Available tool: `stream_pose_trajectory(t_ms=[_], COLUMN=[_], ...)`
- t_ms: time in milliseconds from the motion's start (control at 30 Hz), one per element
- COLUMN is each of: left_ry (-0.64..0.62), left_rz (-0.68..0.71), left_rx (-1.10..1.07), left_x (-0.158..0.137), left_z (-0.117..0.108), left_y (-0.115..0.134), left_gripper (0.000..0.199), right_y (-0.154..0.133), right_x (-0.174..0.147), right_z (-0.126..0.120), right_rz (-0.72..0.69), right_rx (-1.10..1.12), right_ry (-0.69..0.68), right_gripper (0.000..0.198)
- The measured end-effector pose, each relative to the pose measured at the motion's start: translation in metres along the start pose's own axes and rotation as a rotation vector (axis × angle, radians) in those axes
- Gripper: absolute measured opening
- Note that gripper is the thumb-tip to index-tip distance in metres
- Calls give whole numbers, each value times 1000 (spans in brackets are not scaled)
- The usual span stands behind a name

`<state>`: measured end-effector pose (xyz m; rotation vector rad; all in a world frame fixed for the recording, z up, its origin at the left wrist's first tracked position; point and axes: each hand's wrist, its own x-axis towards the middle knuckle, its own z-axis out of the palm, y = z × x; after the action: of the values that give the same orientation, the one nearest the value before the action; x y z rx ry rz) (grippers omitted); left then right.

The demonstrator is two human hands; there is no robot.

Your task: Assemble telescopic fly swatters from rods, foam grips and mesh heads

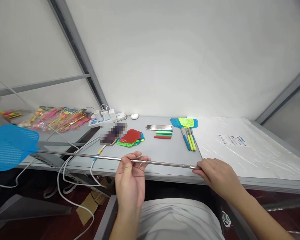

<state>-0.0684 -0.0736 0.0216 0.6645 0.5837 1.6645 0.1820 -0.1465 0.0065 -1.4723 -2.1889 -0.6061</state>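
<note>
A fly swatter with a blue perforated head (11, 146) lies level across the front of the desk, its long metal rod (90, 155) drawn out. My left hand (131, 176), palm up, pinches the rod near its middle. At the right end, my right hand (216, 175) is wrapped round the handle end, hiding it. Beyond my hands lie loose metal rods (159, 127), and in front of them several coloured handle grips (163, 134). Loose swatter heads in red (131, 135), green and blue are stacked to the left. Several assembled fly swatters (187, 133) lie to the right.
A phone (113, 133), blurred out, lies beside the swatter heads with a white cable. Behind it are a power strip (107, 119) and a white mouse (134, 116). Bagged colourful items (57, 118) lie far left. A plastic-wrapped white package (252, 150) covers the desk's right side.
</note>
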Motion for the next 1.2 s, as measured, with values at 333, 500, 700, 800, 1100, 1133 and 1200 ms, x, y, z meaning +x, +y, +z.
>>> stream_pose_trajectory(t_ms=[333,500,700,800,1100,1133,1200], left_ry=[-215,-44,-40,0,-107,-136,-183], left_rz=[-171,56,-44,-44,-144,-181,-261], left_rx=[109,111,78,62,82,93,120], left_x=[-33,-13,-16,-19,-30,-32,-36], left_z=[15,7,11,14,16,18,22], left_y=[-29,-1,-10,-18,-29,-31,-33], left_gripper=[38,36,35,37,35,35,36], right_y=[-19,11,29,23,-33,-36,-37], right_x=[24,-6,-19,-8,14,14,12], right_z=[2,11,3,-6,-5,-2,6], right_rz=[-38,-10,15,59,92,94,98], right_rx=[15,-16,-85,-86,33,53,95], right_ry=[19,8,1,-8,175,171,168], right_gripper=[35,36,33,26,22,22,19])
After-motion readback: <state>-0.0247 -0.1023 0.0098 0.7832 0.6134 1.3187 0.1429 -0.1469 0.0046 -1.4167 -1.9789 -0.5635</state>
